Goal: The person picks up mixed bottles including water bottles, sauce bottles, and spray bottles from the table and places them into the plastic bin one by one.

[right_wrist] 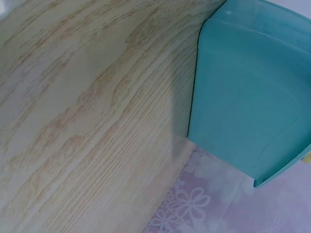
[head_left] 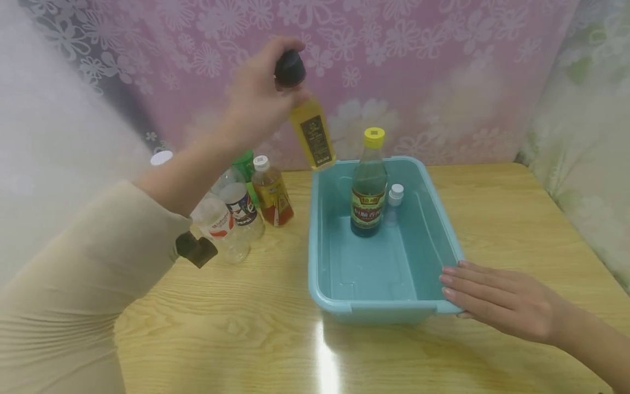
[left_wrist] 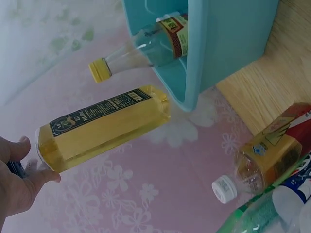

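Observation:
My left hand (head_left: pixel 268 82) grips a square-sided bottle of yellow oil (head_left: pixel 313 134) by its neck, just below the black cap. The bottle hangs tilted in the air, its base over the back left corner of a blue plastic tub (head_left: pixel 315 246). In the left wrist view, the oil bottle (left_wrist: pixel 104 128) shows its dark label, with thumb and fingers around the neck. My right hand (head_left: pixel 502 298) rests on the tub's front right corner with straight fingers. Inside the tub stand a yellow-capped vinegar bottle (head_left: pixel 369 191) and a small white-capped bottle (head_left: pixel 395 202).
Left of the tub, several bottles crowd together on the wooden table (head_left: pixel 221 339): an amber drink bottle (head_left: pixel 273 194), a Pepsi bottle (head_left: pixel 241 205), a clear bottle with a red mark (head_left: pixel 221 227) and a green one (head_left: pixel 244 164). A pink flowered curtain (head_left: pixel 418 71) hangs behind.

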Available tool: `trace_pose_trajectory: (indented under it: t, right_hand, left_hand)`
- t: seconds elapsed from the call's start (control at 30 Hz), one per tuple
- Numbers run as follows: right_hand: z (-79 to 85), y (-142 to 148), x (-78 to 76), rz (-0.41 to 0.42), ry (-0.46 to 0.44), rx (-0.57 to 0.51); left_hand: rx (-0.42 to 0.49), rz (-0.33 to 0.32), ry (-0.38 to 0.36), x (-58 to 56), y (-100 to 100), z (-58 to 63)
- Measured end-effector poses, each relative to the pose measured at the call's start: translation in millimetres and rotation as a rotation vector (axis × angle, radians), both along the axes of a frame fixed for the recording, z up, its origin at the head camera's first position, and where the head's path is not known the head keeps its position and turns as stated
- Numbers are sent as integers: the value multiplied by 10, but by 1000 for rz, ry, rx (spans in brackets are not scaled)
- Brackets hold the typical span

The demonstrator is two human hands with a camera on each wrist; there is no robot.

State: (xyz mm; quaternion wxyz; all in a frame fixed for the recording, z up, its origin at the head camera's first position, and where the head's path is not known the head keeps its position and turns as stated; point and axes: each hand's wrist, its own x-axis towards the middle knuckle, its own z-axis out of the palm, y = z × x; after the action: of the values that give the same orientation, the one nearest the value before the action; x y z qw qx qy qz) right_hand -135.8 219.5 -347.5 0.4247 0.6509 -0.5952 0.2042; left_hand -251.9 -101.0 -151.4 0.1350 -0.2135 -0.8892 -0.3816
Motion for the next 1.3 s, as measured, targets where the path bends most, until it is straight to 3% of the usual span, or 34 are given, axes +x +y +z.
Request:
trace_pose_trajectory:
  t: [0.2, 0.53, 0.83, 1.0, 1.3]
  right_hand:
    - [16, -7, 9, 7, 1, -8]
    - [-1, -7, -7, 17, -8, -16]
    - [16, -9, -10, 1, 19, -18]
    - [18, -10, -20, -3, 15, -20]
    - [-13, -16, -81, 10, 0, -17]
  left_hand:
    - [-15, -91, -4, 26, 151, -78]
    - [-86, -166, -33, -40, 255, -302]
    - [-43, -170, -75, -159, 270, -463]
    - [-67, -155, -94, -220, 255, -528]
    - [-39, -199, -163, -340, 227, -714]
